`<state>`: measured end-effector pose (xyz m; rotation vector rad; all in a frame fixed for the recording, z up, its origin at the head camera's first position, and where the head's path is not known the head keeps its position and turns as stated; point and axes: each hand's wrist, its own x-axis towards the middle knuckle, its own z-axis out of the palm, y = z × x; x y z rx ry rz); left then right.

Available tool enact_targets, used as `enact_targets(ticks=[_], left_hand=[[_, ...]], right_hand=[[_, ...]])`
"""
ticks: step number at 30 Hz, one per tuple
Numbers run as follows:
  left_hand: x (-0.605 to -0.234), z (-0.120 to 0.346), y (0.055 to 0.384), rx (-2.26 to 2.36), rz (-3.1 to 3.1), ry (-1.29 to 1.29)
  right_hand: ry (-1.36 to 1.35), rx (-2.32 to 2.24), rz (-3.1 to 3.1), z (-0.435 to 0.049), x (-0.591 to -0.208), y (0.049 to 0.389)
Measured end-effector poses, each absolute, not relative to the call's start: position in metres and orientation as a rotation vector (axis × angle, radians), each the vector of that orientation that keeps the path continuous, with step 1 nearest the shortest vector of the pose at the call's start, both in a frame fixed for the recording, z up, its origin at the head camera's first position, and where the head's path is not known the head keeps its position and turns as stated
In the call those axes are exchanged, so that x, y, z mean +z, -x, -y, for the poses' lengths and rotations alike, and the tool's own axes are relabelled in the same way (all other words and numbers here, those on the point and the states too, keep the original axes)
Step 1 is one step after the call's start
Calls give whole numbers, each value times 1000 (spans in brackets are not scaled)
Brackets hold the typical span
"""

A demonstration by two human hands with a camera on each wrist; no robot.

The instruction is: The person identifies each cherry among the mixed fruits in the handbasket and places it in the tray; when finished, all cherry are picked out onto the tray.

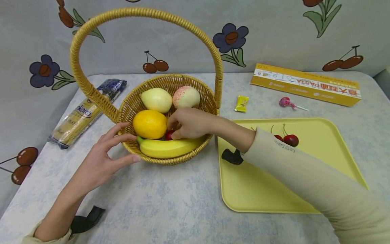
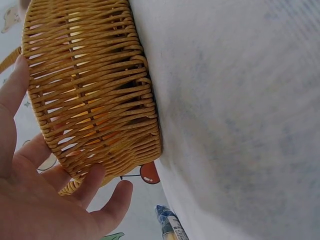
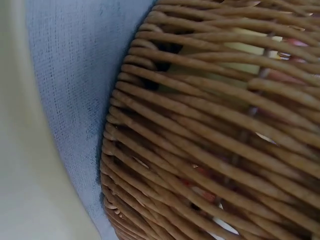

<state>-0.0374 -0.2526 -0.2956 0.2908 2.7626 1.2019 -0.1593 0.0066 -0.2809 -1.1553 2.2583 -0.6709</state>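
Observation:
My right hand (image 1: 192,123) reaches into the wicker basket (image 1: 170,161), its thumb and fingers pinching a red cherry (image 1: 169,135) that they partly hide. Round the cherry lie a yellow mango-like fruit (image 1: 149,124), a banana (image 1: 167,149), a pale green pear-like fruit (image 1: 156,100) and a pink-speckled peach (image 1: 186,97). At the basket's left, my left hand (image 1: 102,157) has its fingers spread, fingertips against the rim and side. The left wrist view shows those fingers (image 2: 92,185) along the outer weave. In the right wrist view only basket weave (image 3: 210,120) shows up close.
A yellow tray (image 1: 268,189) with cherries (image 1: 290,140) lies under the right forearm. Behind it are a pasta box (image 1: 304,84), a lollipop (image 1: 285,102) and a yellow wrapped candy (image 1: 242,103). A pasta bag (image 1: 80,117) lies left of the basket, whose tall handle (image 1: 146,13) arches overhead.

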Motion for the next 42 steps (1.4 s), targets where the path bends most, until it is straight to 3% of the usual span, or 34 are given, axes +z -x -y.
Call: enact_targets(ticks=[30,42], left_hand=[[-294,249,39,1197,-2766,-283],[-295,251,37,1220,-2752,-289]], right_hand=[[1178,-678,-2389,-13,-284,154],[1241,-772,-2444,-22,-274,133]])
